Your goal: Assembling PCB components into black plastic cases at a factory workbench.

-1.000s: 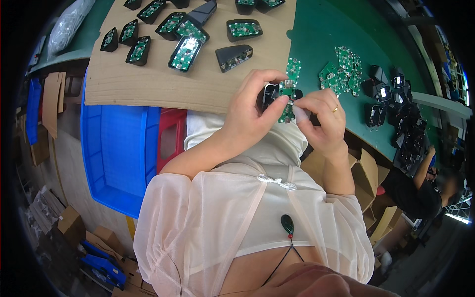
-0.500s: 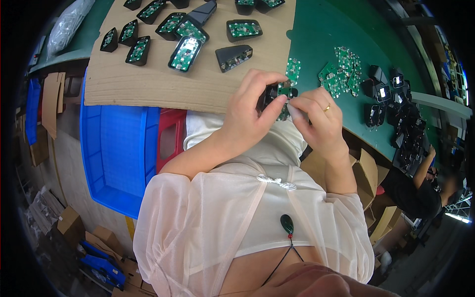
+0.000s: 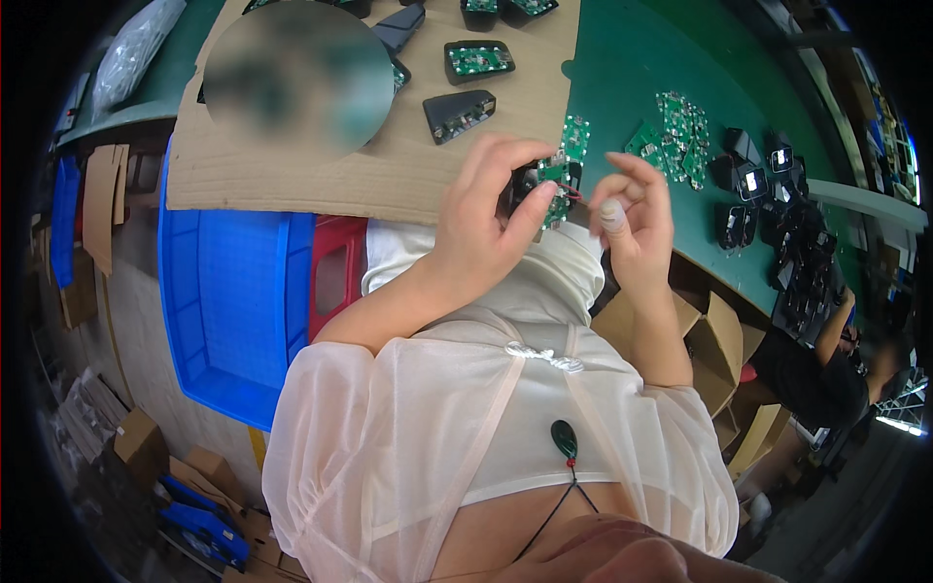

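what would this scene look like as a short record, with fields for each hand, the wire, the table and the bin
left hand: holds a green circuit board together with a black housing
right hand: loosely open beside the board; contact unclear
red wire: between board and right hand
cardboard sheet: carries black housings with boards; part blurred
green table: loose circuit boards, black parts farther right
blue bin: left, below the cardboard
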A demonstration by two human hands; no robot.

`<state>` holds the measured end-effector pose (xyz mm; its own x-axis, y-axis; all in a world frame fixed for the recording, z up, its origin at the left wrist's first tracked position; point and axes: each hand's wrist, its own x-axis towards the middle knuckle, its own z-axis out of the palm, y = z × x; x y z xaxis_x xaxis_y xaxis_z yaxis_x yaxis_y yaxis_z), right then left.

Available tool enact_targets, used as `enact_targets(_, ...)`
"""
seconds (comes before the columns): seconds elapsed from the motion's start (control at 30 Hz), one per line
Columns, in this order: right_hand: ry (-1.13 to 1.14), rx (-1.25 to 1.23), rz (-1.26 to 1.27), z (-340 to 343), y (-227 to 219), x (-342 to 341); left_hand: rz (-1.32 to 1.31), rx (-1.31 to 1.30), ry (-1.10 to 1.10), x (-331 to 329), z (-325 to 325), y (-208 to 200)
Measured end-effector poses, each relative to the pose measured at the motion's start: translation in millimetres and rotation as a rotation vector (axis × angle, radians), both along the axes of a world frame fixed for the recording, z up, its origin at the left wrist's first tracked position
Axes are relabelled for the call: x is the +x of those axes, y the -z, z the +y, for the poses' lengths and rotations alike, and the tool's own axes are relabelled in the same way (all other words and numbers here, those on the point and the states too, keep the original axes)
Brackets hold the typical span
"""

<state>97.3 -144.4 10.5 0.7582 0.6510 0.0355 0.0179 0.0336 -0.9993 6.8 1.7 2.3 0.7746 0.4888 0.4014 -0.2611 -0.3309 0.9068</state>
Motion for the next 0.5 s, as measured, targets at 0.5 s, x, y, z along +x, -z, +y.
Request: enact_targets(0.5, -0.111, 0.030, 0.551, 14, 9, -21, -0.061, 0.135, -0.031, 1, -8, 6)
